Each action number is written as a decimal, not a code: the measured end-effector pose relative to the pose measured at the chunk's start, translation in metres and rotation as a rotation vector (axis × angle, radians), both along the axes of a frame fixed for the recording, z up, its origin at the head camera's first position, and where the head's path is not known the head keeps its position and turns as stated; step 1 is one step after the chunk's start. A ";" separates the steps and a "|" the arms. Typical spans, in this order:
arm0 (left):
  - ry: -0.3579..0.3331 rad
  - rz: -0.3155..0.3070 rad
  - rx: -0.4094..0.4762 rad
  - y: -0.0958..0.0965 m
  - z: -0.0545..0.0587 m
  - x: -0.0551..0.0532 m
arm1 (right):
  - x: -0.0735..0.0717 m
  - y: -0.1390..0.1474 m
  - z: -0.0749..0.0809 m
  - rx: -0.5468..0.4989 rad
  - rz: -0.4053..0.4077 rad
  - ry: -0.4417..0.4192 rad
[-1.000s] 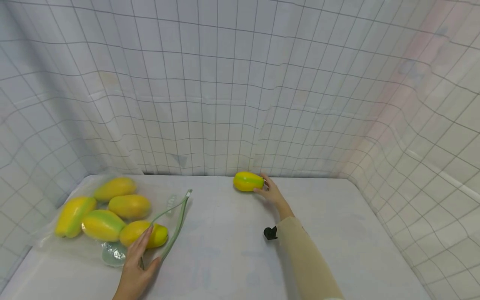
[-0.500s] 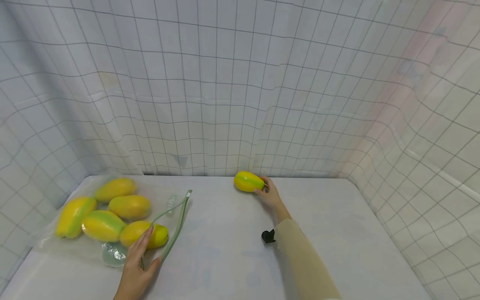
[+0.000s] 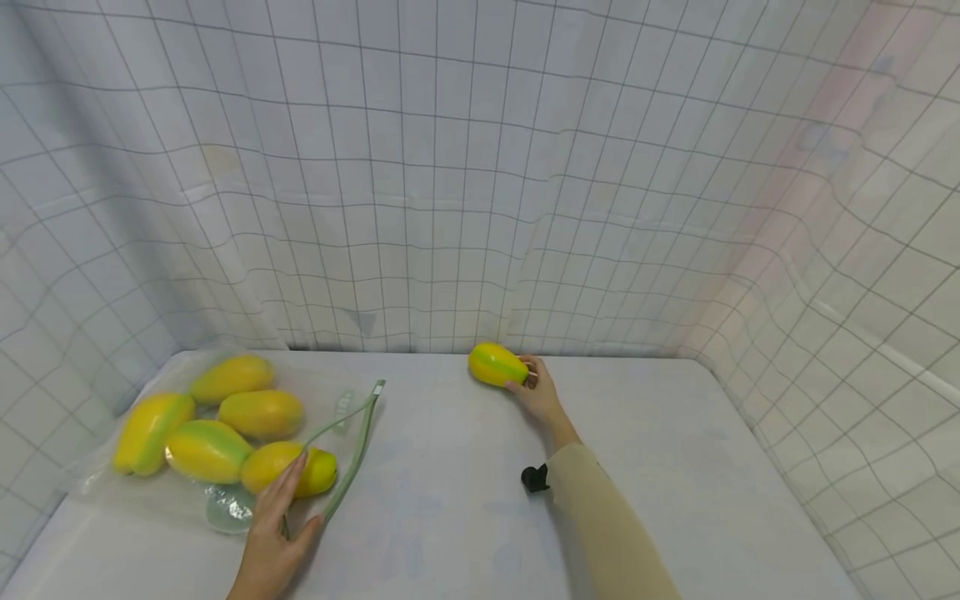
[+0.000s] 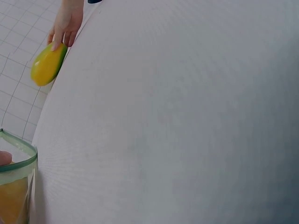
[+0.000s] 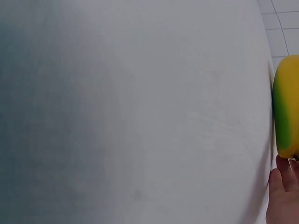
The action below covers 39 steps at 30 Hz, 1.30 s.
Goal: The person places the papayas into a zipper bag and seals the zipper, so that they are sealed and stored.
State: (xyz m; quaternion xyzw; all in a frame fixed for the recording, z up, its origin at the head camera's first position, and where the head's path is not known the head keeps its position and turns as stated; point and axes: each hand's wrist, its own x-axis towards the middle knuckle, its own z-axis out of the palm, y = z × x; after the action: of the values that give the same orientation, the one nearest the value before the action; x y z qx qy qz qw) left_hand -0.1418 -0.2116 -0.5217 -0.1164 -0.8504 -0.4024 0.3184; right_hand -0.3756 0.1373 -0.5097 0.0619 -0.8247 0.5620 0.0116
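Observation:
A yellow papaya (image 3: 495, 365) with a green flank lies near the table's back edge. My right hand (image 3: 542, 396) holds it at its narrow end, thumb on the near side and fingers curled on the far side. In the right wrist view my fingertips (image 5: 275, 175) meet the end of the papaya. My left hand (image 3: 273, 525) is at the mouth of a clear plastic bag (image 3: 322, 404), thumb by one strip of its green rim (image 3: 362, 442) and extended fingers at the other. Inside the bag lie several papayas (image 3: 258, 415).
A white tabletop (image 3: 435, 500) carries everything. Grid-patterned white curtains (image 3: 450, 208) hang behind it and at both sides. A small black piece (image 3: 534, 478) sticks out beside the right sleeve (image 3: 607, 517).
The papaya at the back has turned slightly, its narrow end swinging toward me. My right hand and forearm have shifted a little nearer and left. My left hand keeps its place at the bag.

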 end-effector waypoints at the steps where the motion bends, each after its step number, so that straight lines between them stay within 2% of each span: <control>1: 0.004 -0.001 0.000 0.000 0.000 0.000 | 0.000 0.000 0.000 -0.003 0.000 0.002; 11: 0.009 -0.007 0.004 -0.001 0.000 0.000 | 0.005 -0.004 0.000 -0.028 -0.018 0.012; 17: -0.010 0.001 0.010 0.000 0.001 0.001 | 0.010 -0.005 0.002 -0.055 -0.032 0.013; 23: -0.030 0.017 0.012 0.001 0.001 0.001 | 0.018 -0.011 0.011 -0.094 0.009 0.043; 29: -0.013 0.004 0.022 0.002 0.003 0.001 | 0.027 -0.019 0.016 -0.097 0.061 0.088; 36: 0.014 -0.002 0.022 0.003 0.005 0.002 | 0.056 -0.034 0.049 -0.124 0.149 0.087; 39: 0.024 -0.002 0.016 0.003 0.005 0.002 | 0.062 -0.041 0.054 -0.126 0.181 0.085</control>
State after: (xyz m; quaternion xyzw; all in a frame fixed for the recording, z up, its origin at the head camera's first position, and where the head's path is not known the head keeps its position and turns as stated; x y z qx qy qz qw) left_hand -0.1403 -0.2090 -0.5166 -0.1197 -0.8432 -0.4081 0.3289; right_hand -0.3132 0.0964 -0.4560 0.1591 -0.7776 0.6083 -0.0004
